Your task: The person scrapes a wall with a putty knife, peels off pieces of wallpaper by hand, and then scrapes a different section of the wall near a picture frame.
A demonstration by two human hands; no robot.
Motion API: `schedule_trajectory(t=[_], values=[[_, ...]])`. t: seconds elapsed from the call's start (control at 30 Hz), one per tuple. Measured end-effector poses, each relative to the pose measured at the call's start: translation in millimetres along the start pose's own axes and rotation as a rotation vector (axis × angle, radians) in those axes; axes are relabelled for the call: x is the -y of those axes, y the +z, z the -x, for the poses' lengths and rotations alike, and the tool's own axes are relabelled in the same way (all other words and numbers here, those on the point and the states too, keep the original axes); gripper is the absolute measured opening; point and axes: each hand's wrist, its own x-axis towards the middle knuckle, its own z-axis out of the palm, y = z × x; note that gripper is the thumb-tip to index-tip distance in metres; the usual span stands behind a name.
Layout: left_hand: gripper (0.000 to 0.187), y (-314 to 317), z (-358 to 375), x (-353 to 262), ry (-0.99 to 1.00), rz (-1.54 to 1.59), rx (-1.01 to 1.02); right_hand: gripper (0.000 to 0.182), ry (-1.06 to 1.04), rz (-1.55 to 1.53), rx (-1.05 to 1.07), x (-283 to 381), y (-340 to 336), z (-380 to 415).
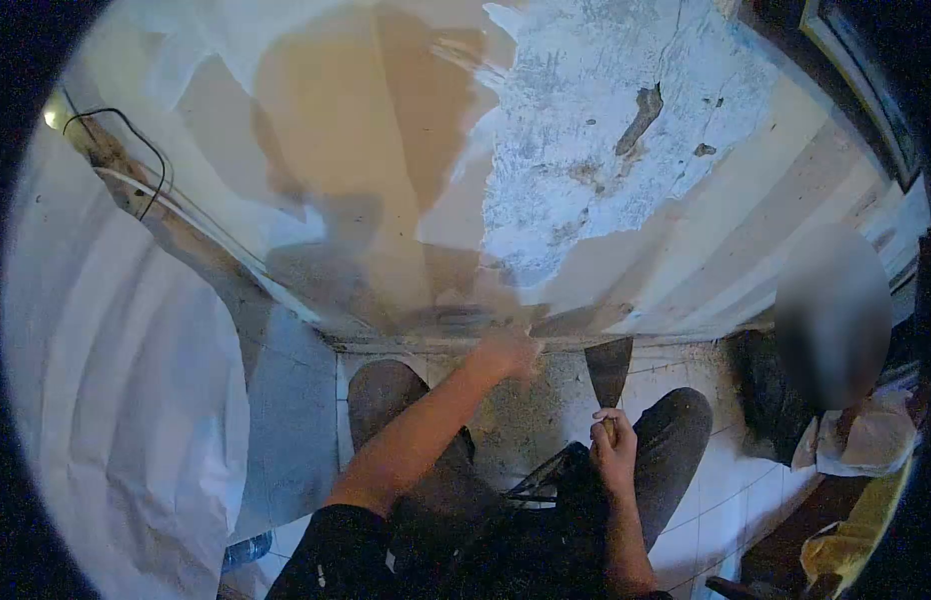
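Observation:
My right hand (pixel 614 455) is closed around the handle of a putty knife (pixel 609 370), whose wide dark blade points up toward the foot of the wall. Smeared by motion, my left hand (pixel 506 358) is low by the base of the wall (pixel 336 130); its fingers cannot be made out. Above and to the right of the hands, a large patch of bare whitish plaster (pixel 556 150) shows where the beige paint is gone. Crumbs and dust (pixel 526 410) lie on the floor between my knees.
A pale sheet (pixel 136 370) drapes over something on the left, near a black cable (pixel 156 150) and a white cable along the wall. On the right are a plastic bag (pixel 866 435), yellow cloth (pixel 856 530) and a blurred oval. White tiles (pixel 701 500) cover the floor.

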Motion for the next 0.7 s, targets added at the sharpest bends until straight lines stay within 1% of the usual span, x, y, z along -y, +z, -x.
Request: schedule_trajectory(t=[0.03,0.07,0.13,0.17,0.23,0.33,0.47,0.53,0.57,0.63,0.67,0.7], values=[[0.052,-2.9,9.9,-2.3,0.030,-0.085,-0.225,0.011,0.031,-0.018,-0.006,1.2,0.3,0.4],[0.052,-8.9,16.7,-2.6,0.036,-0.087,-0.219,0.011,0.035,-0.021,-0.013,2.7,0.6,0.1],[0.050,-28.8,32.0,-4.2,0.080,-0.151,-0.316,0.010,0.010,0.089,-0.031,3.8,2.7,0.8],[0.050,-32.1,34.1,-1.5,0.083,-0.149,-0.309,0.010,0.017,0.088,-0.033,-2.9,1.4,-0.1],[0.055,-36.0,36.3,4.4,-0.004,-0.163,-0.416,0.009,-0.117,0.169,0.001,-16.0,-1.8,-6.1],[0.056,-35.7,35.6,9.0,-0.028,-0.202,-0.453,0.008,-0.049,0.128,0.007,-18.0,-0.8,-5.5],[0.059,-37.7,34.6,1.7,-0.088,-0.268,-0.436,0.009,-0.082,0.125,0.026,-17.3,-0.5,-5.0],[0.055,-40.3,36.5,-1.5,-0.109,-0.215,-0.549,0.010,-0.064,0.152,0.031,-12.1,0.0,-3.7],[0.055,-42.4,39.5,-4.4,-0.109,-0.215,-0.549,0.010,-0.064,0.151,0.030,-17.4,-1.5,-3.7],[0.056,-52.8,48.5,-12.9,-0.103,-0.190,-0.640,0.009,-0.136,0.209,0.026,-26.1,-2.8,-7.6],[0.056,-55.1,50.8,-15.7,-0.097,-0.194,-0.644,0.009,-0.140,0.207,0.020,-27.8,-3.8,-7.5],[0.057,-57.4,51.9,-18.3,-0.113,-0.172,-0.694,0.009,-0.151,0.191,0.020,-22.3,-1.7,-5.8]])
